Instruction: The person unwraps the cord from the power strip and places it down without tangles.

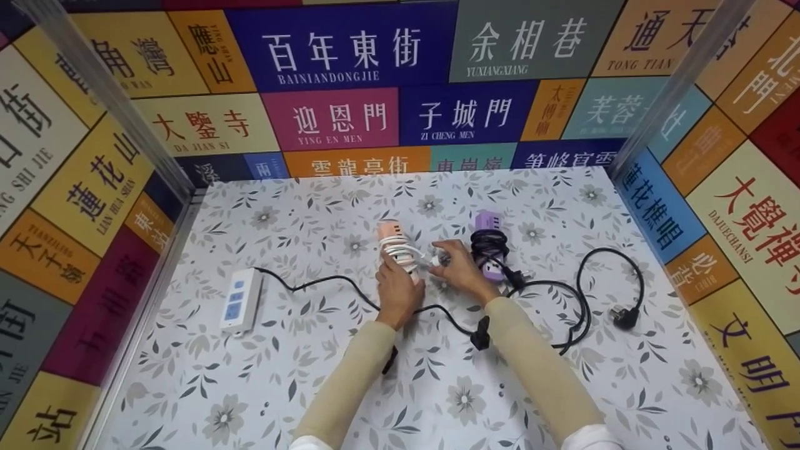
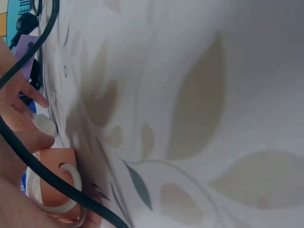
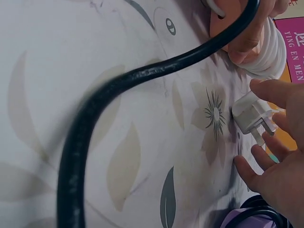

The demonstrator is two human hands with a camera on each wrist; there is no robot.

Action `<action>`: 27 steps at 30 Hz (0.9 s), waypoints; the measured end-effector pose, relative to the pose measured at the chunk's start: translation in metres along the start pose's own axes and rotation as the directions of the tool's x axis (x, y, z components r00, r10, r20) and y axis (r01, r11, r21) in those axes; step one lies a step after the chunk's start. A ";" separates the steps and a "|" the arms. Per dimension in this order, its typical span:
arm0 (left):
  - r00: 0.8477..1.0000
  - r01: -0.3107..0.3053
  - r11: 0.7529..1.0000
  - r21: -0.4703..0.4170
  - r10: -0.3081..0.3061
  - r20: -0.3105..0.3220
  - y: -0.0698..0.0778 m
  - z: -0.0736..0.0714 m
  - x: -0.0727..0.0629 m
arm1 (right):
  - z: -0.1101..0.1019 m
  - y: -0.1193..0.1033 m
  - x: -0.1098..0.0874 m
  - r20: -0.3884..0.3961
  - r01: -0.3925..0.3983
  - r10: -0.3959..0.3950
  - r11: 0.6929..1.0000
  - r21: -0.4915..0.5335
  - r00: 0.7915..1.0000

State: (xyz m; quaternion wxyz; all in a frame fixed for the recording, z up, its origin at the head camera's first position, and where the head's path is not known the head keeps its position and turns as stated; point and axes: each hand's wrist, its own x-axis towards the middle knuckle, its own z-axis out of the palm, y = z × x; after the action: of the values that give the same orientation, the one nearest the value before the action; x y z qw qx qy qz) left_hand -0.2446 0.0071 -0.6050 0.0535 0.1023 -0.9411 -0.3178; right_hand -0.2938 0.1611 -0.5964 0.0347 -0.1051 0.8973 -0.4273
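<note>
My left hand [image 1: 399,290] grips the near end of a peach power strip [image 1: 389,229], which lies on the table with its white cord [image 3: 273,57] wound round it. To its right, my right hand [image 1: 464,270] pinches the white plug [image 3: 249,111] of that cord between thumb and fingers, low over the tabletop, metal pins toward the fingers. In the left wrist view the plug [image 2: 46,124] shows just beyond the peach strip [image 2: 50,156]. A purple power strip [image 1: 487,220], wrapped in its black cord [image 1: 489,242], lies right beside my right hand.
A white power strip [image 1: 242,301] lies at the left, its black cable [image 1: 337,277] running right beneath my left wrist to a black plug [image 1: 480,334]. Another black cable [image 1: 584,294] loops at the right, ending in a black plug [image 1: 625,317]. Patterned panels [image 1: 337,50] wall the table.
</note>
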 end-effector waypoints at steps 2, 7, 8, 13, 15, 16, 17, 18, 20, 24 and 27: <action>1.000 -0.002 1.000 -0.018 0.002 0.013 -0.002 0.000 0.001 | 0.000 0.000 0.000 -0.009 0.007 -0.007 1.000 0.018 1.000; 0.998 0.014 1.000 -0.014 -0.013 0.061 -0.006 0.000 0.004 | 0.004 0.004 -0.001 -0.005 0.037 -0.037 0.999 0.006 0.999; 0.998 0.016 1.000 -0.013 -0.016 0.069 -0.007 0.000 0.005 | 0.005 0.005 -0.001 -0.003 0.037 -0.037 0.999 -0.001 0.999; 0.996 0.029 0.999 -0.040 -0.025 0.088 -0.009 0.000 0.006 | 0.008 0.008 -0.003 -0.005 -0.003 0.003 1.000 -0.005 1.000; 0.996 0.034 0.998 -0.060 -0.029 0.089 -0.009 0.000 0.006 | 0.008 0.009 -0.004 -0.009 -0.007 0.007 1.000 0.001 1.000; 0.995 0.038 0.997 -0.068 -0.032 0.090 -0.009 -0.001 0.006 | 0.008 0.010 -0.005 -0.011 -0.006 0.006 1.000 0.003 1.000; 0.995 0.042 0.997 -0.072 -0.035 0.089 -0.009 -0.001 0.006 | 0.008 0.010 -0.005 -0.014 0.001 -0.001 1.000 -0.002 1.000; 0.996 0.043 0.996 -0.079 -0.037 0.082 -0.008 -0.001 0.006 | 0.008 0.010 -0.006 -0.017 0.010 -0.010 1.000 -0.004 1.000; 0.996 0.051 0.995 -0.088 -0.045 0.073 -0.008 -0.002 0.007 | 0.008 0.011 -0.007 -0.018 0.021 -0.021 1.000 -0.006 1.000; 0.996 0.069 0.993 -0.096 -0.063 0.060 -0.010 -0.005 0.008 | 0.008 0.010 -0.008 -0.013 0.021 -0.021 1.000 -0.006 1.000; 0.995 0.083 0.991 -0.109 -0.076 0.066 -0.012 -0.006 0.008 | 0.009 0.010 -0.009 -0.015 0.022 -0.022 1.000 -0.007 1.000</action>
State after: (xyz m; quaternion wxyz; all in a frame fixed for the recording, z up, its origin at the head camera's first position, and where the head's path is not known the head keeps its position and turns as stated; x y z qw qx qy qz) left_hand -0.2497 -0.0079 -0.6073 0.0172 0.1268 -0.9183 -0.3746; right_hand -0.2855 0.1622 -0.6106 0.0229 -0.1118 0.8978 -0.4254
